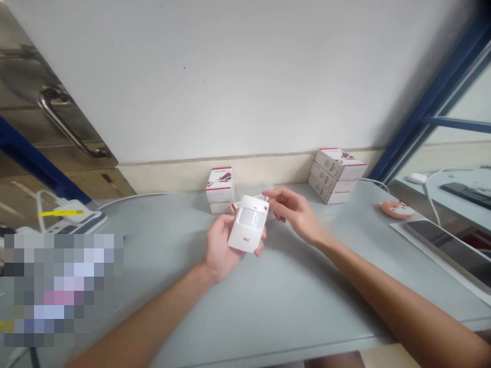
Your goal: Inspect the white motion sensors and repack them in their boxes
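Note:
A white PIR motion sensor (247, 224) with a rounded lens panel and a small red logo is held up above the table. My left hand (220, 250) cradles it from below and behind. My right hand (291, 212) pinches its upper right corner between thumb and fingers. Just behind the sensor, a small white box with red markings (235, 206) lies partly hidden by it. The grey table (291, 312) runs beneath both forearms.
Two white-and-red boxes (220, 190) stand against the wall, with a stack of three (333, 176) to their right. A tablet (448, 250) and an orange fox-shaped object (396, 209) lie at right. White cables run along the wall. A white device with a yellow tag (72, 214) sits at left.

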Action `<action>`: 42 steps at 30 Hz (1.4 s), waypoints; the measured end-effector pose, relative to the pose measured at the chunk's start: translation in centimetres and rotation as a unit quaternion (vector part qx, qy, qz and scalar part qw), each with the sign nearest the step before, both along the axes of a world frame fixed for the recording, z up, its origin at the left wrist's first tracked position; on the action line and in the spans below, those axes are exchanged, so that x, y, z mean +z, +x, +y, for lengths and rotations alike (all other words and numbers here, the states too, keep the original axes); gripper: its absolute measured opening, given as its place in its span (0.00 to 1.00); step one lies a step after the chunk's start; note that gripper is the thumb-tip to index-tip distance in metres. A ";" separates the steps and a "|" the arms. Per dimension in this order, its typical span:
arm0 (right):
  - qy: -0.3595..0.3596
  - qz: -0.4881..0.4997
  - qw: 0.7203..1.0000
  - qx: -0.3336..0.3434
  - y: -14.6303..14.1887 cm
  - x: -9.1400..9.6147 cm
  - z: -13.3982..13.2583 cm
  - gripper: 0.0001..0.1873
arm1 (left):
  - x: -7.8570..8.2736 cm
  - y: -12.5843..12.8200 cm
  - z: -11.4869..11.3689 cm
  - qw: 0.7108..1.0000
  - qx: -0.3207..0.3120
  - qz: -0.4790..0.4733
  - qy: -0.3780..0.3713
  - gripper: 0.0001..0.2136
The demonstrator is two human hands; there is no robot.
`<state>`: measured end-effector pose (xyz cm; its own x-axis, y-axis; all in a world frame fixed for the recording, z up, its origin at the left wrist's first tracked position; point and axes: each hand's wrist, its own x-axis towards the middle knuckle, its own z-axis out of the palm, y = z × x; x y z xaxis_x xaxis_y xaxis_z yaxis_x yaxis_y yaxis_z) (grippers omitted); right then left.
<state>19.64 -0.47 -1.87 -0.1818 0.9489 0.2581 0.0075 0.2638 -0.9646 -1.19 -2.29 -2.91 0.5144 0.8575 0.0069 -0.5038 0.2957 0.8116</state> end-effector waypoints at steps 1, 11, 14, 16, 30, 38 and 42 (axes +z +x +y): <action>0.005 -0.007 1.000 0.007 -0.1 -0.1 0.0 0.16 | 0.0 0.0 0.0 1.000 0.000 0.001 -0.003 0.23; 0.121 -0.224 0.966 -0.037 -0.2 -1.0 -0.1 0.25 | 0.5 0.1 0.0 0.999 0.039 0.016 -0.021 0.22; 0.171 -0.309 0.927 -0.122 0.9 -0.8 0.8 0.23 | 1.0 -0.4 0.3 0.998 0.054 0.016 0.000 0.21; 0.167 -0.339 0.907 -0.185 1.7 -0.9 1.6 0.22 | 1.4 -0.8 0.6 0.998 0.070 -0.001 0.002 0.20; -0.018 -0.363 0.927 -0.094 3.6 -1.6 8.0 0.32 | 2.0 -1.3 1.5 0.997 0.080 -0.007 -0.023 0.19; 0.084 -0.272 0.944 -0.165 4.3 -1.6 6.9 0.25 | 2.0 -1.5 1.5 0.996 0.081 -0.004 -0.042 0.19; 0.155 -0.169 0.945 -0.232 5.5 -0.9 6.1 0.21 | 2.1 -1.6 1.5 0.995 0.080 -0.003 -0.060 0.20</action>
<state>25.12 5.60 -2.75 0.1143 0.8344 0.5392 0.4854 0.4267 -0.7631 -2.77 -0.80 -0.82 0.3719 0.9231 -0.0980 -0.5565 0.3062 0.7724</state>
